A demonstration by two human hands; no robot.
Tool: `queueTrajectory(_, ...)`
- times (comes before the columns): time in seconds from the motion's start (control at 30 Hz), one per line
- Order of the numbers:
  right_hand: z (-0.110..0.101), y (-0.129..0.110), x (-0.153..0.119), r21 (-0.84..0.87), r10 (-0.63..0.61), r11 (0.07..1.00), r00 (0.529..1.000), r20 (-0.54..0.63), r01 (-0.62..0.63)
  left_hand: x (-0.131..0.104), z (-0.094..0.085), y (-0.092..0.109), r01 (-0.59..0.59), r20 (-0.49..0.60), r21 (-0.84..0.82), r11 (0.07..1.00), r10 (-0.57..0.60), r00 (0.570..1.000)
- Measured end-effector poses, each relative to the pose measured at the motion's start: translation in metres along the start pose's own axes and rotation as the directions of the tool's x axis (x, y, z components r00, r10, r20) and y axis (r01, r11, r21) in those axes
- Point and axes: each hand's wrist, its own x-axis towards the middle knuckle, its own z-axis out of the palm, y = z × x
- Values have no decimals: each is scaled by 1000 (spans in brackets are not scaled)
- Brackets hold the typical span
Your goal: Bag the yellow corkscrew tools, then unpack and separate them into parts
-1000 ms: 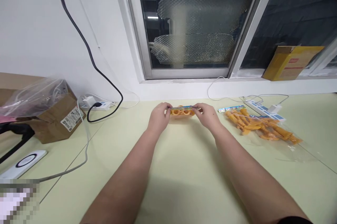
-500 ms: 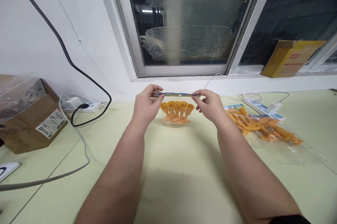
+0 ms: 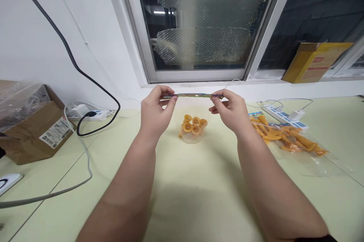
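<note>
My left hand (image 3: 157, 111) and my right hand (image 3: 231, 109) pinch opposite ends of a colourful header strip (image 3: 193, 95), seen nearly edge-on. It appears to top a clear plastic bag (image 3: 191, 139) that hangs below, between the hands. Inside the bag, several orange plastic horn-shaped pieces (image 3: 195, 129) are bunched together, their round cup ends facing up toward me. The thumb of each hand presses on the near side of the strip. Whether the bag's bottom touches the table cannot be made out.
More bagged orange pieces (image 3: 284, 137) lie on the table at right. Behind them sits a power strip (image 3: 284, 116) with chargers. A cardboard box (image 3: 34, 135), a second power strip (image 3: 98, 115) and a grey cable (image 3: 71, 188) are at left. A yellow carton (image 3: 315, 63) leans against the window.
Both hands have risen slightly and moved a little apart with the strip. The orange pieces have shifted from an upright fanned row into a tighter cluster.
</note>
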Motion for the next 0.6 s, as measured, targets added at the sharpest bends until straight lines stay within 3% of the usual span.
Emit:
queueTrajectory(0.43, -15, -49, -23, 76, -216, 972, 972, -96, 224, -10, -19, 58, -213, -161, -70, 974, 200, 966)
queueTrajectory(0.6, -13, -43, -17, 59, -288, 955, 955, -65, 292, -10, -22, 53, -200, -127, -83, 976, 188, 974)
